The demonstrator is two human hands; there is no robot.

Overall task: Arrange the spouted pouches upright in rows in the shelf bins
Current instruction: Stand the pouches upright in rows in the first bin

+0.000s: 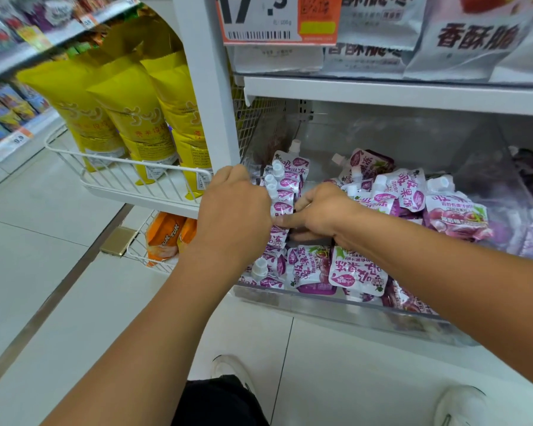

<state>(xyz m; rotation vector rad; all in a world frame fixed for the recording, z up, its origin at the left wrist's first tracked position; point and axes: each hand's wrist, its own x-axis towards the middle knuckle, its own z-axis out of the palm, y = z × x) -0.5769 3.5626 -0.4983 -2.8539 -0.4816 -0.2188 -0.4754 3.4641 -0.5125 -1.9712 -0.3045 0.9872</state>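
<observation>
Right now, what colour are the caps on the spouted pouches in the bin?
White caps on purple-and-white spouted pouches; clearest in the head view.

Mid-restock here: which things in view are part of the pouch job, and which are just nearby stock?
Part of the job:
- purple spouted pouches
- upright row of pouches
- clear shelf bin
- left hand and right hand, both at the row

Just nearby:
- yellow bags in the wire basket
- orange packs
- price tag
- white bags above
</observation>
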